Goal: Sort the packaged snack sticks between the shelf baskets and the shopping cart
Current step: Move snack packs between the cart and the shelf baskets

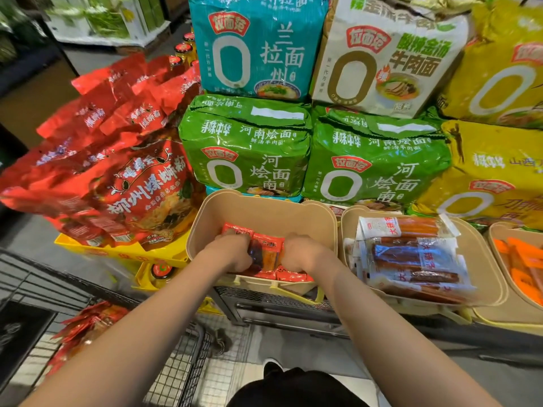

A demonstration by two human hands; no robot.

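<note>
Both hands reach into the beige basket (264, 210) — left hand (235, 249) and right hand (299, 254) curl around red snack-stick packs (267, 254) lying between them. Likely light, soft, slick film — best gripped across the bundle's ends.

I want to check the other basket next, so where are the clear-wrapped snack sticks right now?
In the head view, the clear-wrapped snack sticks lie piled in the second tan basket, right of the basket where both hands are working, below the green noodle packs.
</note>
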